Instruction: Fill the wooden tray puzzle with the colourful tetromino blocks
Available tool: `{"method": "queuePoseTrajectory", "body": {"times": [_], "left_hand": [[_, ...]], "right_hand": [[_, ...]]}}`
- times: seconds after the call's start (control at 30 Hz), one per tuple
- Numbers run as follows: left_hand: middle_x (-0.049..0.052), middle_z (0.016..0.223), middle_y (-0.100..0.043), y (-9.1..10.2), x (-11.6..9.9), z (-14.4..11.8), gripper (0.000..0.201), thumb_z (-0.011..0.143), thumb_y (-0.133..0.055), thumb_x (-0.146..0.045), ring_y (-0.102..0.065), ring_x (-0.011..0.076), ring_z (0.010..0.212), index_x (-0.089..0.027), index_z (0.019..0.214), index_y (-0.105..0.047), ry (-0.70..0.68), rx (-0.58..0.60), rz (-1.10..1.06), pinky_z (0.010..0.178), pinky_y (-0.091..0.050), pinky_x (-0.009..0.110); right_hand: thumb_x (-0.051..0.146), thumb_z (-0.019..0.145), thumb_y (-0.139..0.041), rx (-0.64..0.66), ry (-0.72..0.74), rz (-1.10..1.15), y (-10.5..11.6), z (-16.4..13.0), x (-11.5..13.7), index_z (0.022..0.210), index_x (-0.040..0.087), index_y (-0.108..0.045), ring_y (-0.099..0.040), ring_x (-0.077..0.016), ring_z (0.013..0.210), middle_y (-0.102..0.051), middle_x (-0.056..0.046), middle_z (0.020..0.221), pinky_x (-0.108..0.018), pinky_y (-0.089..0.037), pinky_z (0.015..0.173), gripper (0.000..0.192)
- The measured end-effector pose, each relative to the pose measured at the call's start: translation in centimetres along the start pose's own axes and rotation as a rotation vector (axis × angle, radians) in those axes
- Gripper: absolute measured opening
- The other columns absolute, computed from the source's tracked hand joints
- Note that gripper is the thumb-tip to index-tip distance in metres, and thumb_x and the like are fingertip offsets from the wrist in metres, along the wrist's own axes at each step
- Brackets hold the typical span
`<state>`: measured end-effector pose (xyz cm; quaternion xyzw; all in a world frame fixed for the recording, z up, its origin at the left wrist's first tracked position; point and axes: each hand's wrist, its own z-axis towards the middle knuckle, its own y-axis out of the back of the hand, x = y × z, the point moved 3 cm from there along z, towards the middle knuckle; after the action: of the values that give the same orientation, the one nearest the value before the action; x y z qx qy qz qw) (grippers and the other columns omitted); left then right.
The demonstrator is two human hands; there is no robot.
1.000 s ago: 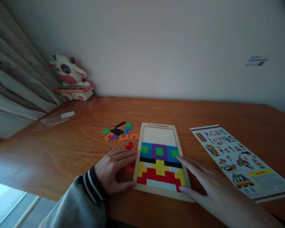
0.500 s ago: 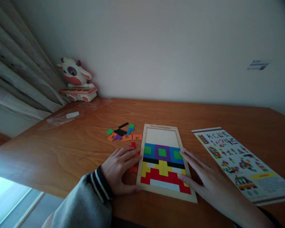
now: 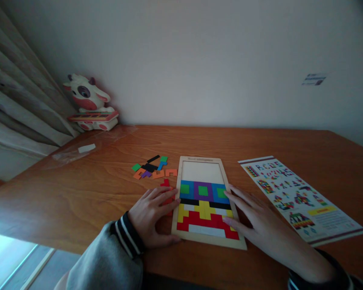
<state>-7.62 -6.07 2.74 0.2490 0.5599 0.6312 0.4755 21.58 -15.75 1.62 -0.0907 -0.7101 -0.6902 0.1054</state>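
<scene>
A wooden puzzle board lies in front of me, its lower part filled with flat coloured pieces: red, yellow, black, blue, purple and green. Its upper part is bare. My left hand rests at the board's left edge, fingers stretched out and the thumb by the lower corner. It partly covers red pieces on the table. My right hand reaches over the board's right edge with fingers apart. Its index fingertip is by the right green square, its thumb near the red and yellow pieces. Neither hand holds anything.
Loose puzzle pieces in several colours lie left of the board. A printed pattern sheet lies to its right. At the back left stand a toy cow with a keyboard and a clear plastic wrapper, beside a curtain.
The view has turned slightly to the right, so the board, sheet and toy appear further left. Both hands stay at the board's sides, with the right one shifted along with it.
</scene>
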Motion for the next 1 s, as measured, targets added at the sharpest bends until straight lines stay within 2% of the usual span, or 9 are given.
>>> {"method": "queuePoseTrajectory", "body": {"times": [0.43, 0.57, 0.8, 0.9, 1.0], "left_hand": [[0.012, 0.142, -0.054, 0.1, 0.1, 0.1, 0.083, 0.066, -0.072, -0.061, -0.050, 0.0372, 0.126, -0.022, 0.136, -0.054, -0.004, -0.001, -0.029, 0.103, -0.043, 0.058], [0.012, 0.143, -0.053, 0.0, 0.2, 0.1, 0.084, 0.066, -0.072, -0.062, -0.051, 0.0368, 0.126, -0.022, 0.137, -0.053, -0.006, 0.002, -0.031, 0.103, -0.043, 0.058], [0.015, 0.144, -0.052, -0.2, 0.3, -0.1, 0.094, 0.067, -0.066, -0.075, -0.050, 0.0366, 0.129, -0.020, 0.142, -0.048, -0.015, 0.008, -0.066, 0.105, -0.043, 0.056], [0.013, 0.145, -0.051, -0.2, 1.4, -0.2, 0.075, 0.082, -0.060, -0.064, -0.046, 0.0335, 0.133, -0.021, 0.142, -0.047, 0.018, -0.039, -0.036, 0.107, -0.043, 0.053], [0.013, 0.148, -0.047, -0.4, 3.2, -0.5, 0.057, 0.094, -0.053, -0.048, -0.041, 0.0320, 0.137, -0.020, 0.143, -0.046, 0.095, -0.091, 0.062, 0.110, -0.042, 0.053]], "right_hand": [[0.067, 0.088, -0.047, 0.001, 0.011, 0.035, 0.0, -0.1, -0.4, 0.147, 0.026, -0.045, -0.037, -0.0321, 0.142, -0.034, -0.005, 0.158, -0.054, -0.035, 0.115, 0.071], [0.064, 0.088, -0.050, -0.036, 0.026, 0.063, 0.0, -0.2, -0.7, 0.148, 0.028, -0.043, -0.038, -0.0314, 0.141, -0.037, -0.005, 0.157, -0.053, -0.036, 0.115, 0.070], [0.060, 0.090, -0.051, -0.109, 0.043, 0.076, -0.3, 0.3, -1.1, 0.151, 0.025, -0.036, -0.043, -0.0295, 0.139, -0.042, -0.008, 0.154, -0.050, -0.037, 0.115, 0.072], [0.061, 0.086, -0.056, -0.142, 0.049, 0.078, -0.1, 0.5, -0.9, 0.153, 0.027, -0.031, -0.040, -0.0308, 0.140, -0.037, -0.007, 0.157, -0.050, -0.037, 0.115, 0.079], [0.061, 0.085, -0.058, -0.128, 0.055, 0.101, -0.2, 0.5, -0.9, 0.152, 0.029, -0.033, -0.045, -0.0305, 0.137, -0.044, -0.006, 0.153, -0.049, -0.041, 0.112, 0.078]]}}
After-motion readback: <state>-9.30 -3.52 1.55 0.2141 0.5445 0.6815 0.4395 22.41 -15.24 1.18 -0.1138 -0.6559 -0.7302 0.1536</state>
